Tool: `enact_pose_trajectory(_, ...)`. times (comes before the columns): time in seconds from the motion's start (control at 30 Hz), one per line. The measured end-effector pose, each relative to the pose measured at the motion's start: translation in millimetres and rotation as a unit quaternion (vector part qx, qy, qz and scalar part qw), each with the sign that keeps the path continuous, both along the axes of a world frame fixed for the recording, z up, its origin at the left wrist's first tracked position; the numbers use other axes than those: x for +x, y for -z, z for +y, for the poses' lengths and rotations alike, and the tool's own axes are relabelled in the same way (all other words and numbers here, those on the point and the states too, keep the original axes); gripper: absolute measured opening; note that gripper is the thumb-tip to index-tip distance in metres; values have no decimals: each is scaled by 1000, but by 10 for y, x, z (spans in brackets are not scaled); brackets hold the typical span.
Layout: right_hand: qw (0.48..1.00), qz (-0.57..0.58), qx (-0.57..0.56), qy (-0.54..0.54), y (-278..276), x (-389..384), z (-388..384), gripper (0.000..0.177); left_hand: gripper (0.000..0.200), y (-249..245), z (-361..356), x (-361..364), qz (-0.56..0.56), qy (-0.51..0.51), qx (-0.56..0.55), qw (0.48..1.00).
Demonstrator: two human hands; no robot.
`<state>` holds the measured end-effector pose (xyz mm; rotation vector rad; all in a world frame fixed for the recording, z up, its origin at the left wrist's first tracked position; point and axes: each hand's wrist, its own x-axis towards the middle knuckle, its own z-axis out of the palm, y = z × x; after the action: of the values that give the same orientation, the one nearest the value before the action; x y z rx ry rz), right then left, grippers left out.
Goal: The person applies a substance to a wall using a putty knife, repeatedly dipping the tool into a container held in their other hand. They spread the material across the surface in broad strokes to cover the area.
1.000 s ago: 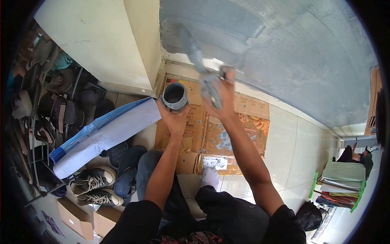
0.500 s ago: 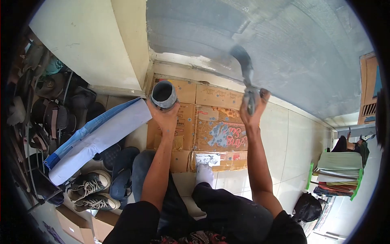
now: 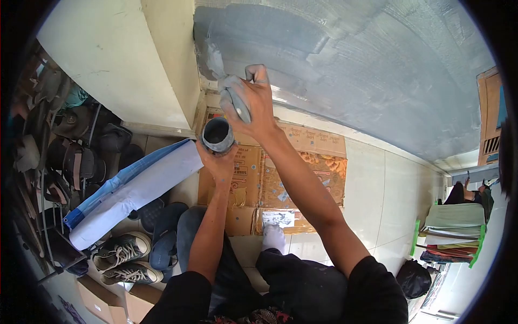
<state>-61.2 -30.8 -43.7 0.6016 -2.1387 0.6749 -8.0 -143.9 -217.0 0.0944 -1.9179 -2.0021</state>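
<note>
My left hand point(image 3: 218, 159) is wrapped around a small grey-smeared cup point(image 3: 218, 141), held upright-mouthed toward me, with dark grey paint inside. My right hand point(image 3: 253, 102) grips a paintbrush point(image 3: 237, 105) by its paint-coated handle, a little above the cup. The brush's head points up against the lower left part of the grey wall point(image 3: 345, 75), by the corner; its bristles are partly hidden and hard to make out. Grey paint stains the fingers of my right hand. Uneven strokes cover the wall, and a pale strip runs along its foot.
Paint-spotted cardboard point(image 3: 245, 167) covers the floor by the wall. At left are a rolled white and blue sheet point(image 3: 135, 189), sneakers point(image 3: 127, 251), sandals point(image 3: 164, 237) and a crowded shoe rack point(image 3: 70, 151). A cream pillar point(image 3: 172, 65) borders the wall. Stacked cloths point(image 3: 453, 221) lie at right.
My right hand has swung left with the paintbrush, from the middle of the wall's lower edge to its left corner. The cup has shifted slightly downward in view with my left hand.
</note>
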Motion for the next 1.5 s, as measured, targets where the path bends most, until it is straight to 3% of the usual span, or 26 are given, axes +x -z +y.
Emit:
enact_pose_trajectory(0.07, 1000, -1, -5, 10, 17, -19, -10, 29, 72, -69, -27, -14, 11, -5, 41, 999)
enact_pose_trajectory(0.27, 975, -22, -22, 220, 91, 699, 831, 21, 75, 6, 13, 30, -9, 12, -2, 1000)
enact_pose_trajectory(0.33, 964, -23, 30, 265, -14, 1041, 1066, 17, 74, 26, 68, 67, -6, 16, 11, 1000)
enact_pose_trajectory(0.43, 959, -18, 48, 279, -27, 1331, 1237, 18, 73, 29, 136, 103, 7, 18, -6, 1000)
enact_pose_trajectory(0.5, 960, -31, 39, 276, -107, 1365, 1108, 19, 73, 7, 165, 115, 16, 15, -36, 999)
enact_pose_trajectory(0.57, 984, 2, 31, 174, -188, 1224, 867, 17, 74, -52, 152, 119, 10, 10, -38, 999)
enact_pose_trajectory(0.6, 984, 2, 30, 174, -150, 1066, 738, 17, 74, -77, 139, 113, 10, 10, -40, 999)
enact_pose_trajectory(0.7, 999, -17, -43, -11, -35, 369, 337, 20, 73, -79, 106, 82, 9, 4, -47, 999)
enact_pose_trajectory(0.8, 999, 34, 18, 17, -409, 57, 18, 22, 73, -27, 51, 11, 21, -7, -47, 999)
enact_pose_trajectory(0.87, 998, 39, 3, 48, -414, -35, 11, 23, 76, -50, 26, -17, 6, 22, 71, 997)
enact_pose_trajectory(0.9, 998, 39, 4, 49, -401, -8, 69, 23, 76, -57, 12, -30, 6, 23, 72, 997)
enact_pose_trajectory(0.97, 987, 46, 28, 151, -357, 132, 361, 22, 79, -60, -8, -36, 15, 21, 24, 999)
enact_pose_trajectory(1.2, 948, 25, 29, 318, -448, 1269, 1238, 11, 78, -51, 145, 91, 22, 17, 56, 998)
enact_pose_trajectory(1.27, 926, -25, -11, 377, -438, 1441, 1317, 9, 74, -90, 160, 145, -2, 46, -20, 999)
enact_pose_trajectory(1.37, 955, 1, 35, 295, -520, 1411, 1100, 10, 71, -18, 199, 119, 21, 23, -21, 999)
enact_pose_trajectory(1.47, 990, -32, -49, 131, -645, 972, 571, 14, 71, -114, 140, 119, 31, 18, -76, 997)
enact_pose_trajectory(1.5, 995, 5, -12, 102, -643, 742, 455, 16, 71, -112, 120, 112, 33, 16, -77, 996)
